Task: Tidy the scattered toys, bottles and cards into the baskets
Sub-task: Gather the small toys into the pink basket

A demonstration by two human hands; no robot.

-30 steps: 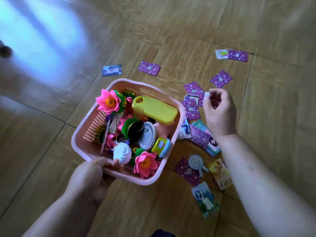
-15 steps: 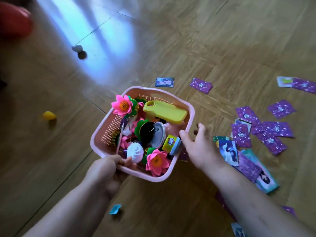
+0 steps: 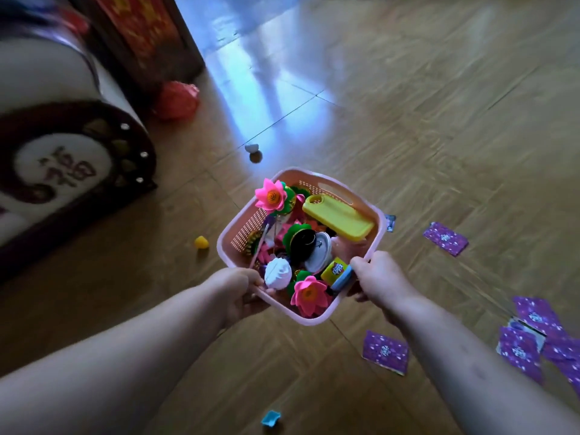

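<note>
A pink plastic basket (image 3: 332, 185) sits at the centre of the view, full of toys: two pink flowers, a yellow flat case (image 3: 337, 221), a white shell-shaped toy and a small yellow tub. My left hand (image 3: 240, 291) grips the basket's near left rim. My right hand (image 3: 381, 279) grips its near right rim. Purple cards (image 3: 445, 238) lie scattered on the wooden floor to the right. Loose on the floor are a small yellow toy (image 3: 201, 242), a blue piece (image 3: 271, 418) and a white piece (image 3: 251, 148).
A dark wooden piece of furniture with a white cushion (image 3: 62, 158) fills the left side. A red bag (image 3: 177, 100) lies on the floor behind it. More purple cards (image 3: 385, 351) lie near my right forearm.
My right hand left the cards and took hold of the basket's right rim. The view swung left, bringing the furniture and the loose floor toys into sight.
</note>
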